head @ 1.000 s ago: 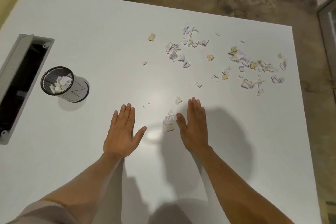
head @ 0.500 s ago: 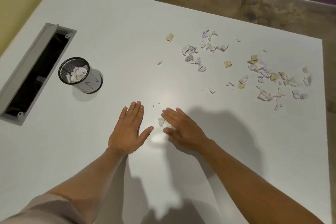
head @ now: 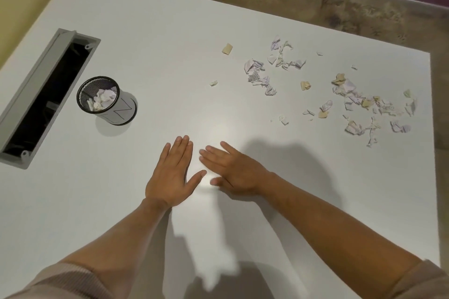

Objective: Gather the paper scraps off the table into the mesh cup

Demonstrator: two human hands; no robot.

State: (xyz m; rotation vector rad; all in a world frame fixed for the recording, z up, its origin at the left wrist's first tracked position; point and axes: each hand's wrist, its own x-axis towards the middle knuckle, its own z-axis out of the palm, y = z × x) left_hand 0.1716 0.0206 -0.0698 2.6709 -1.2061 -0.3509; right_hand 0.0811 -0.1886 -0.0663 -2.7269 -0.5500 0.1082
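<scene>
Two hands are laid flat on the white bench (head: 170, 31), fingers straight. Furthest left, a grey cable tray (head: 36, 97) is sunk near the bench's edge; the mesh cup (head: 98, 94), partly filled, stands beside it. Bare surface separates it from the left hand (head: 170, 175) and right hand (head: 233, 172), nearly touching. Paper scraps (head: 352, 97) are strewn toward the far right edge.

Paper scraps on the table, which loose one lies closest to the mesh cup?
The small white scrap lying alone, left of every cluster; the tan scrap sits farther back, and all others lie farther right of the mesh cup.
</scene>
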